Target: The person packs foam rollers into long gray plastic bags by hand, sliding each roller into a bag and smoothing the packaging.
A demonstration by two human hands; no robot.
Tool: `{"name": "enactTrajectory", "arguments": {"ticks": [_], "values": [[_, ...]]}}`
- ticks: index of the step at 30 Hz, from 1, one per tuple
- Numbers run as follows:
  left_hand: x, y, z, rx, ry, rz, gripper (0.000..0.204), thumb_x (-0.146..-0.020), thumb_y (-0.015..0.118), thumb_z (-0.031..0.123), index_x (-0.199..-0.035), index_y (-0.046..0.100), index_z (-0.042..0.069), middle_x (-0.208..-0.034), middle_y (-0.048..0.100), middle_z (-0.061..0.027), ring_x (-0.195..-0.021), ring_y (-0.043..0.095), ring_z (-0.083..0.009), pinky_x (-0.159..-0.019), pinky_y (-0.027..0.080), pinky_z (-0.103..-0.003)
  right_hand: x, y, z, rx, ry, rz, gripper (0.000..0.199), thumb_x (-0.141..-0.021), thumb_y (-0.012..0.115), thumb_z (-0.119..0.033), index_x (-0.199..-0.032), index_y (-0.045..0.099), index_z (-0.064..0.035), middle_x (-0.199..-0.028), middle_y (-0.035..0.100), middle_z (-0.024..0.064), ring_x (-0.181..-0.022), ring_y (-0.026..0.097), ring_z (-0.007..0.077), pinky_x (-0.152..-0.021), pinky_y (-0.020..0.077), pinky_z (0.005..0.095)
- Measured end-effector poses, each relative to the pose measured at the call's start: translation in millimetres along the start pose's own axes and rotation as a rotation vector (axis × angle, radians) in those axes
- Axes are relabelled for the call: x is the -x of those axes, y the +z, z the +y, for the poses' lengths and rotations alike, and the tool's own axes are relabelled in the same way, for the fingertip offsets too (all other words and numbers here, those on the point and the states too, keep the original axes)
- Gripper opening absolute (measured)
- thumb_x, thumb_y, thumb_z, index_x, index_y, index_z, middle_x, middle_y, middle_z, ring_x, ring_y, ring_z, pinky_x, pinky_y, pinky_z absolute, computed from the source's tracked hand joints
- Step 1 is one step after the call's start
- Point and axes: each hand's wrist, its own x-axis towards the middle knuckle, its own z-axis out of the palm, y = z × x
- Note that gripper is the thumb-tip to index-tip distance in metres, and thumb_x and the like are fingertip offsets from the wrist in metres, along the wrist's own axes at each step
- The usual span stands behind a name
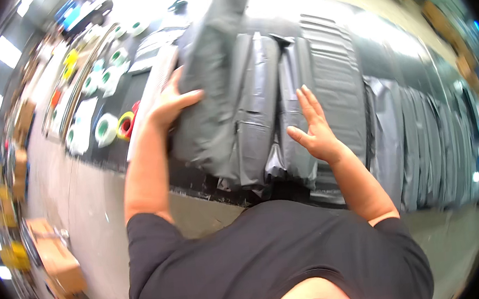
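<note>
A long dark grey plastic-wrapped package (208,89) stands at the left end of a row of similar packages and looks slightly blurred. My left hand (176,102) grips its left edge, with the thumb laid across the near face and the fingertips partly hidden behind the edge. My right hand (316,129) is open, fingers stretched and thumb apart, over the packages on the right. Between the hands stand shiny grey wrapped packages (255,119), close together. Just right of my right hand lies a wider ribbed dark grey package (333,77). Whether my right fingers touch anything I cannot tell.
Further right, several grey wrapped packages (423,137) stand in a tight row. Rolls of tape (106,129), white, red and yellow, sit left of my left arm on the dark table (116,153). Cardboard boxes (60,259) are on the floor at lower left.
</note>
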Motion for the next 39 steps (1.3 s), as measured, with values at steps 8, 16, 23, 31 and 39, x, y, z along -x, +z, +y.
{"name": "enactTrajectory", "arguments": {"ticks": [8,16,23,31,39], "values": [[13.3,-88.4,-150.8,-0.114,-0.363,-0.057,0.083,-0.076,0.077,0.022,-0.146,0.037,0.003,-0.126,0.059,-0.0102,-0.115,0.054,-0.0229,-0.101,0.042,-0.032,130.8,8.1,126.0,0.586,0.557,0.247,0.074,-0.087,0.066,-0.042,-0.143,0.040,-0.0017,-0.155,0.026,0.0196,-0.143,0.022,0.0366,-0.117,0.0203,0.0451],[40.3,-153.1,-176.5,-1.500,-0.433,0.379,0.110,-0.067,0.082,0.033,-0.150,0.017,0.002,-0.146,0.036,-0.0248,-0.132,0.040,-0.0434,-0.108,0.037,-0.047,183.1,38.6,133.3,0.840,0.633,0.178,0.073,-0.092,0.051,-0.052,-0.151,0.030,-0.0141,-0.160,0.020,0.0059,-0.148,0.014,0.0256,-0.120,0.0106,0.0426],[40.2,-204.0,-189.6,-1.070,-0.295,0.472,0.100,-0.064,0.080,0.022,-0.145,0.028,-0.003,-0.132,0.050,-0.0236,-0.119,0.053,-0.0342,-0.099,0.046,-0.042,193.4,44.7,125.5,0.811,0.760,0.234,0.072,-0.094,0.047,-0.053,-0.152,0.029,-0.0147,-0.161,0.019,0.0051,-0.149,0.013,0.0255,-0.120,0.0105,0.0430],[75.8,-96.7,-45.8,0.271,-0.230,0.229,0.051,-0.086,0.065,0.026,-0.123,0.051,-0.006,-0.102,0.063,-0.0169,-0.085,0.065,-0.0277,-0.076,0.055,-0.039,212.3,32.9,147.6,0.550,0.725,0.419,0.075,-0.092,0.051,-0.055,-0.147,0.037,-0.0062,-0.156,0.028,0.0140,-0.146,0.021,0.0300,-0.118,0.0145,0.0458],[115.8,203.8,-29.7,0.212,0.060,-0.187,0.041,-0.090,0.061,0.016,-0.124,0.047,-0.001,-0.106,0.062,-0.0112,-0.089,0.063,-0.0160,-0.076,0.051,-0.029,154.5,-46.5,35.1,-0.911,0.222,0.500,0.093,-0.081,0.073,-0.049,-0.148,0.032,0.0009,-0.146,0.041,0.0209,-0.130,0.046,0.0269,-0.106,0.0388,0.0365]]}}
